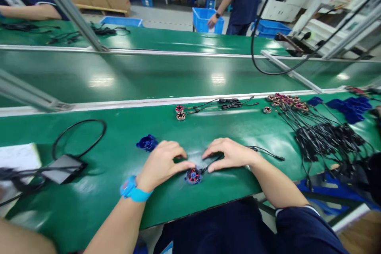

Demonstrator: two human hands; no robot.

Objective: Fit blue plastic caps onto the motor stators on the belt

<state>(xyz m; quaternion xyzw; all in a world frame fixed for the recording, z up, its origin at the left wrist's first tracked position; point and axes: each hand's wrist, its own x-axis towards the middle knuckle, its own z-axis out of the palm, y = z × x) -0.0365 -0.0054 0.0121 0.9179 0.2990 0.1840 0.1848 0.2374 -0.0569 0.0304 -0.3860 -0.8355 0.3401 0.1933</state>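
Observation:
A small motor with red and copper windings sits in a blue plastic housing (193, 176) on the green bench in front of me. The thumb of my left hand (163, 163) reaches the housing's upper rim, its fingers curved and spread. My right hand (228, 154) rests to the right with thumb and forefinger apart. The motor's black cable (213, 162) passes between them, and more of it emerges beyond the wrist. Behind my left hand lies another blue housing (147, 143). Two loose motors (180, 116) with a bundled cable lie farther back.
Many wired motors (287, 102) and their cables (327, 139) are heaped at right, beside blue plastic parts (353, 108). A black box with a cord (65, 168) and papers (20, 156) lie left. Metal posts (68, 8) frame the bench. Co-workers stand beyond, one near a blue crate (205, 18).

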